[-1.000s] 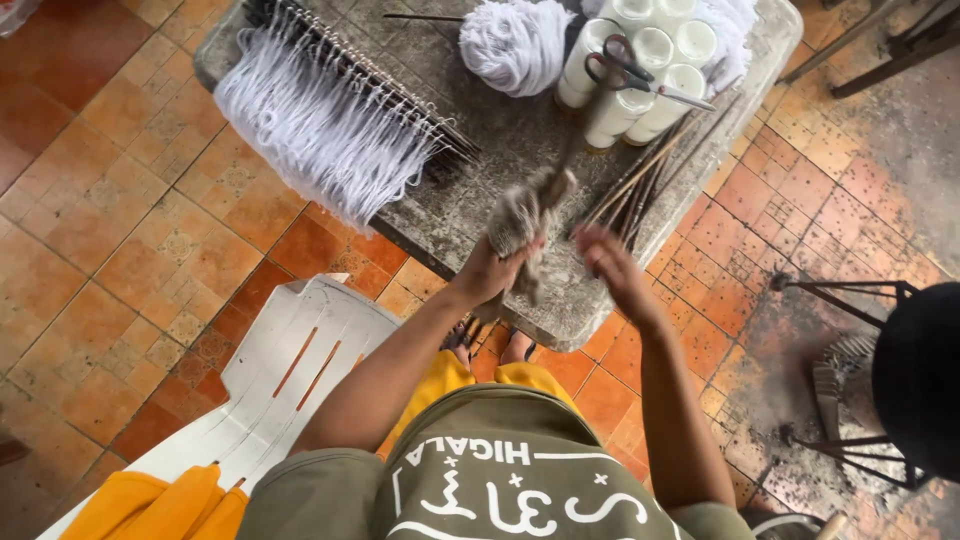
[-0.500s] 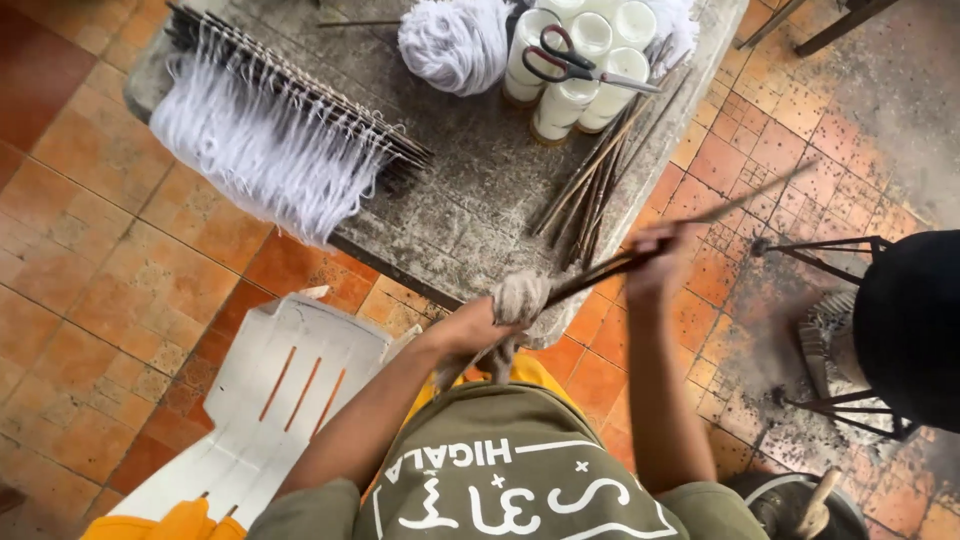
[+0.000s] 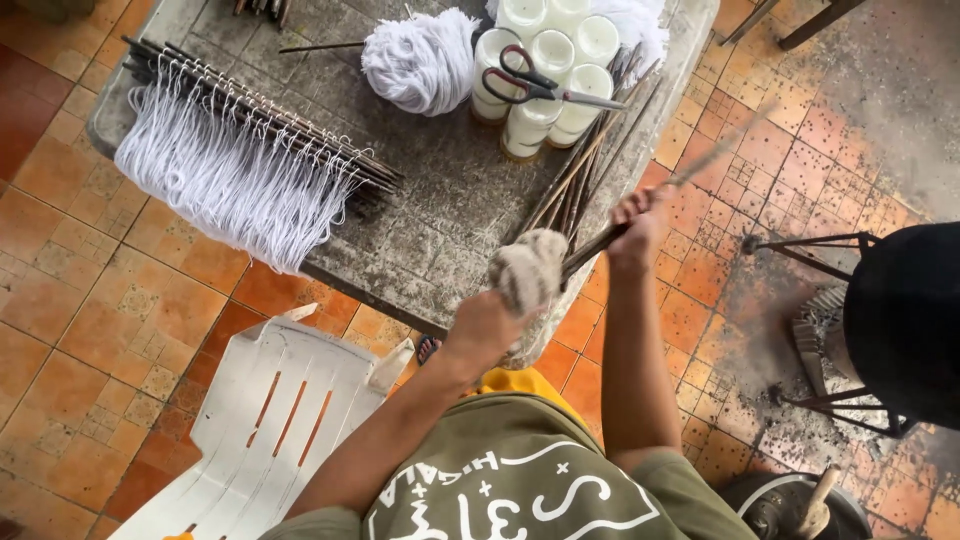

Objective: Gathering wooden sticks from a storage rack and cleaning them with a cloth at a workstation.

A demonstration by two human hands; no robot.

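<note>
My left hand grips a greyish wad of cloth at the near edge of the stone table. The cloth is wrapped around one end of a thin dark stick. My right hand holds that stick farther up, and its far end points up and to the right, blurred. A bundle of similar sticks lies on the table just behind my hands.
On the table are a rack of sticks hung with white strings, a ball of white yarn, white candles with scissors on top. A white plastic chair stands at lower left. A black pot on a metal stand is at right.
My right hand picked up a stick and drew it through the cloth in my left hand. Both hands have shifted slightly right along the table edge.
</note>
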